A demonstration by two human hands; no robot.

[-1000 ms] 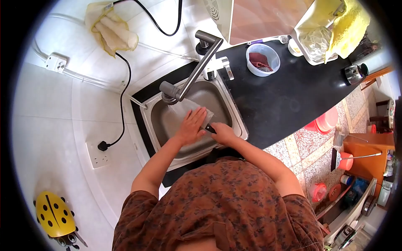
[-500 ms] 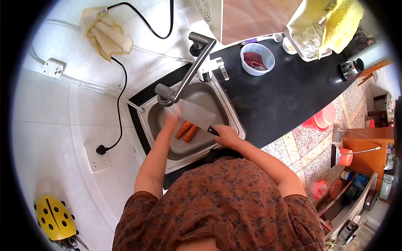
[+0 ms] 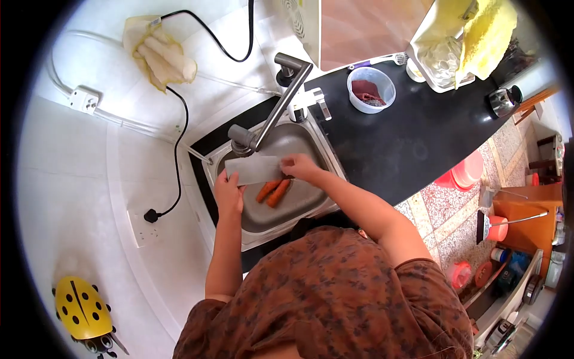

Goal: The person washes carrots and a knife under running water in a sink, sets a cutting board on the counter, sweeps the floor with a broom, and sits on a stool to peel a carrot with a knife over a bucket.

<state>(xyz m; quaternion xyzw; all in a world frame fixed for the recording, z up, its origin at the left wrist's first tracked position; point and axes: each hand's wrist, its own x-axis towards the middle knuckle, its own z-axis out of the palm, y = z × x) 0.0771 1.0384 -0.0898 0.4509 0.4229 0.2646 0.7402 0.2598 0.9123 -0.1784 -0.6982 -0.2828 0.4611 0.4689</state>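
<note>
A wide-bladed knife (image 3: 256,170) is held level over the sink (image 3: 254,221), just below the faucet head. At the blade's left end, my left hand (image 3: 229,190) grips it with the thumb on the flat. My right hand (image 3: 301,167) is closed at the other end, where the handle is mostly hidden by the fingers. Two orange carrots (image 3: 274,192) lie in the sink basin under the blade, their upper ends partly covered by it. The grey faucet (image 3: 281,107) arches above the basin.
On the black counter (image 3: 400,143) stand a translucent bowl (image 3: 371,90) with dark red contents and, behind it, a whisk-like utensil (image 3: 382,60). A white tray (image 3: 442,66) with a yellow cloth (image 3: 487,42) sits farther right. Red buckets (image 3: 466,172) stand on the floor.
My left hand was on the blade, then under the faucet, and now grips the blade's left end. The knife has turned level. The carrots, hidden one second ago, show in the basin.
</note>
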